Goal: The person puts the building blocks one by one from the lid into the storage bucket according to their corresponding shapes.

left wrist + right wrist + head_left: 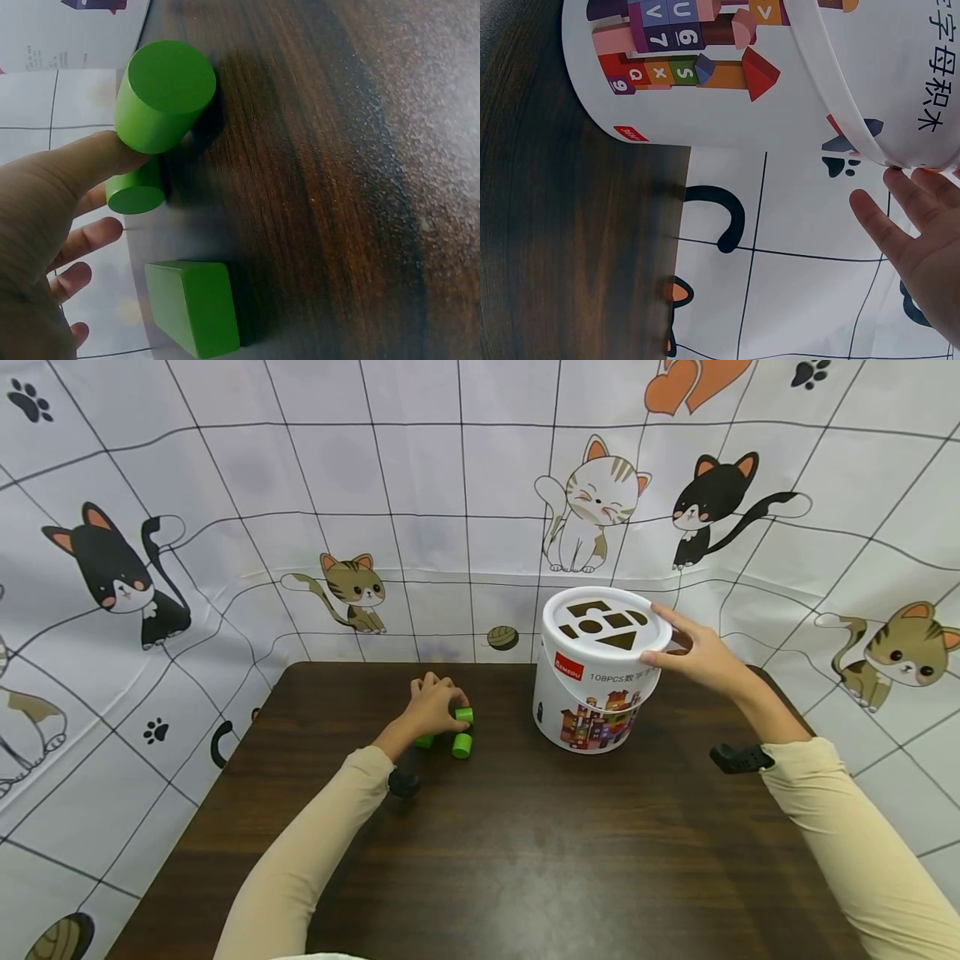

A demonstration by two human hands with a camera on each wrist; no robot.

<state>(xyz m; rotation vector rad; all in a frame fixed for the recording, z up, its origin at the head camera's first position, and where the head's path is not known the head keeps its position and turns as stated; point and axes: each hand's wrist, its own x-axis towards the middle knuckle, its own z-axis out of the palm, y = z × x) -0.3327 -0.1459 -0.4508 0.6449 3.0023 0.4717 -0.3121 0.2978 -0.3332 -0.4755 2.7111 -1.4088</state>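
Green blocks and a white toy bucket

Two green cylinders (462, 744) and a green block (193, 306) lie left of the upright, lidded white bucket (592, 693), well apart from it.

Three bright green wooden blocks (161, 94) are noted on a dark brown wood-grain table (525, 860). A white cylindrical bucket (592, 693) printed with multicoloured blocks is recorded. A white backdrop (375, 485) is patterned with black grid lines and cartoon cats.

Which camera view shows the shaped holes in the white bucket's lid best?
The head view: the lid faces up, its cut-out shapes all visible. The right wrist view shows only the bucket wall and lid rim. The left wrist view shows no lid.
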